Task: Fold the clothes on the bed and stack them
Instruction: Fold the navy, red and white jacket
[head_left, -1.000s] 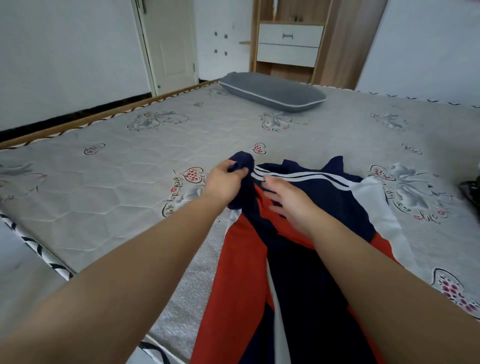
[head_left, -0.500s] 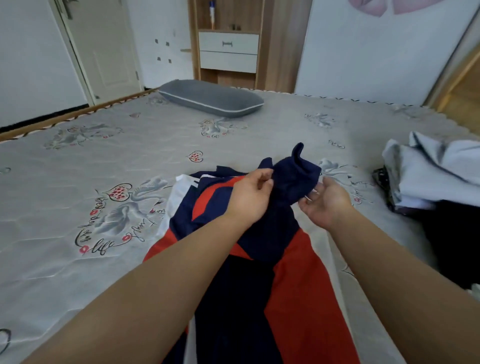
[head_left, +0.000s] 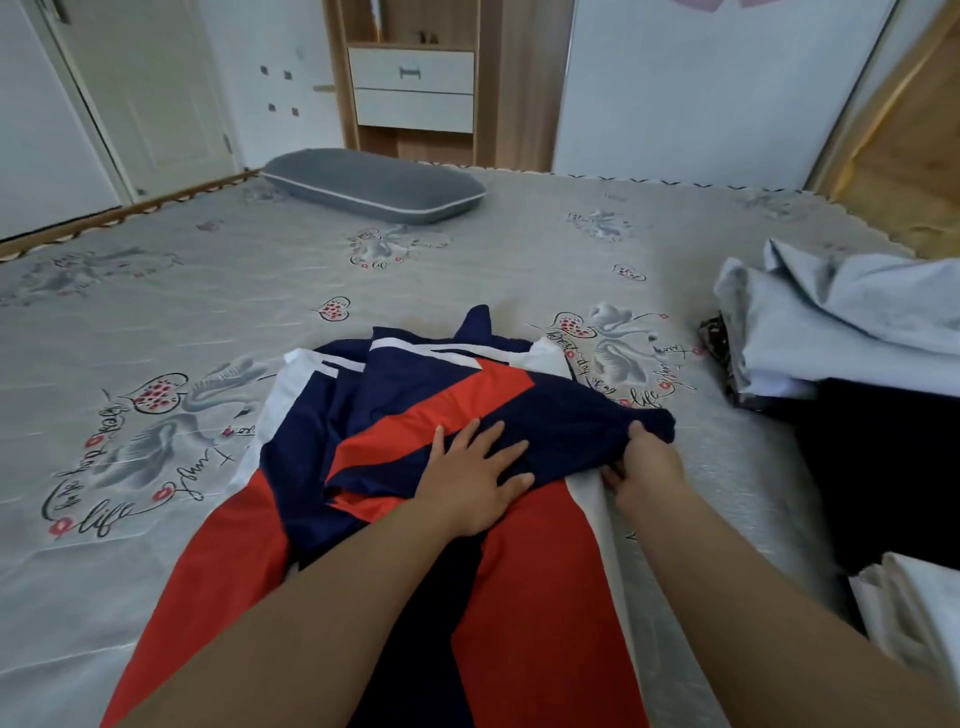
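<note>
Jacket sleeve (head_left: 587, 421) under left hand (head_left: 475, 480) fingers, pinched by right hand (head_left: 647, 462)

One head-worn, wide-angle view looks forward and down from above the forearms, close over the left hand (head_left: 475, 480) and right hand (head_left: 647, 470), with the bed (head_left: 156, 270) stretching beyond them.

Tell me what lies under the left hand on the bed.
The left hand presses flat on a folded-over navy sleeve of the red, white and navy jacket. Beneath the sleeve lies the jacket's body; whatever else that fold covers cannot be seen.
</note>
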